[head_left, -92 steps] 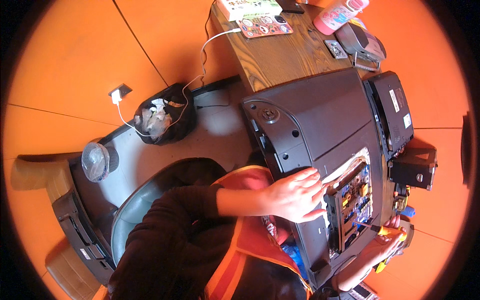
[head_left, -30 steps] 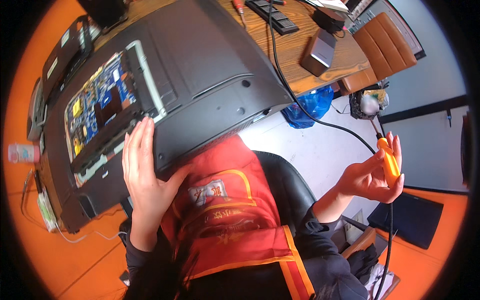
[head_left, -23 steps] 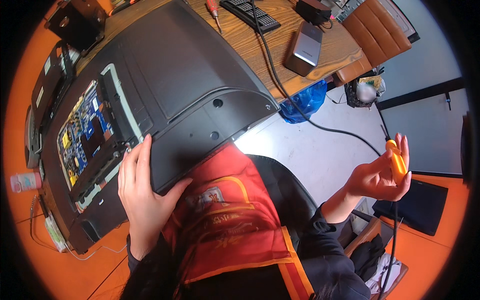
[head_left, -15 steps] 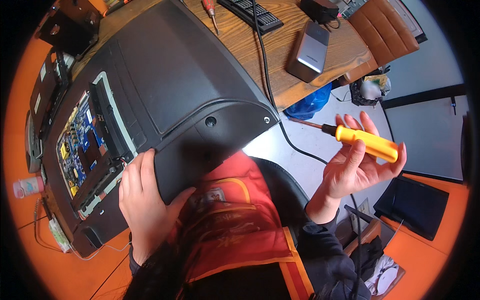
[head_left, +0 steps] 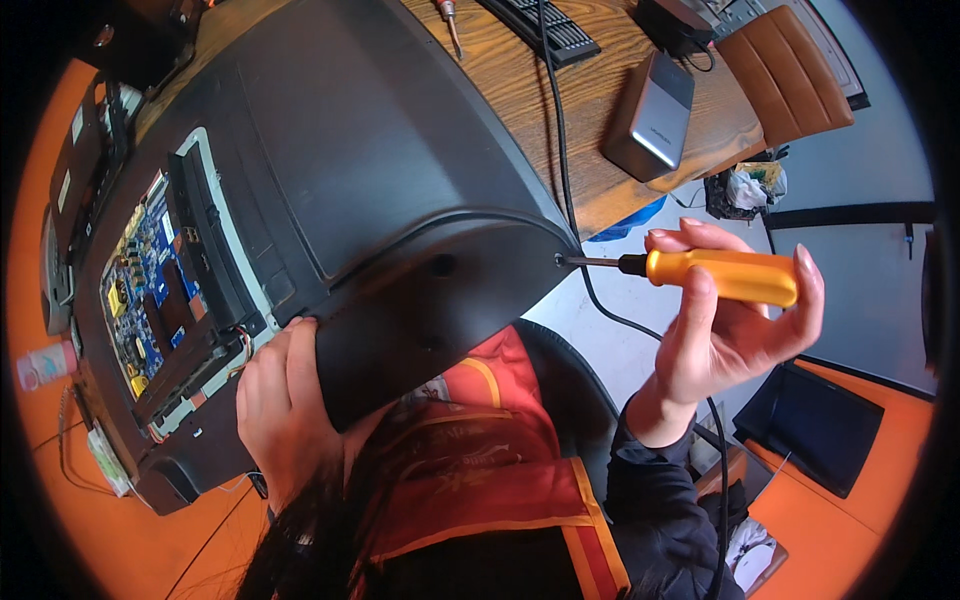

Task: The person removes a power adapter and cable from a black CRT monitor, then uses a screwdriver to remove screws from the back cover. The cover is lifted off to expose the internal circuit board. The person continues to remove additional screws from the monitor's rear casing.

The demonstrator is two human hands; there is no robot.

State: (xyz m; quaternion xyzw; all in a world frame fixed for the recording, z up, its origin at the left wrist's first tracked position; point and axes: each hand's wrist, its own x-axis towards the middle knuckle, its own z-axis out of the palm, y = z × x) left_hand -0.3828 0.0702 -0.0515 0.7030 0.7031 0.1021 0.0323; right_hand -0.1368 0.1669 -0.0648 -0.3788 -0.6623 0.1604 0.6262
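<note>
A large black plastic housing [head_left: 390, 150] lies tilted across the table and over my lap. Through an opening on its left a blue circuit board [head_left: 155, 290] shows. My left hand [head_left: 285, 400] grips the near edge beside that opening, fingers on top; its thumb is mostly hidden. In my right hand [head_left: 715, 340] is a screwdriver [head_left: 720, 277] with a yellow handle, held level between thumb and fingers. The tip of its shaft meets a screw hole at the right corner of the housing. Another dark recess [head_left: 442, 265] sits further left on the same side.
On the wooden table [head_left: 590, 110] lie a grey power bank [head_left: 652, 115], a black bit case [head_left: 545, 28] and a red-handled screwdriver [head_left: 452, 28]. A black cable [head_left: 560, 140] runs over the edge past the corner. A brown chair [head_left: 785, 75] stands beyond.
My right hand has turned the screwdriver level and brought its tip to the corner screw hole. The housing appears slightly shifted in view. My left hand keeps its hold.
</note>
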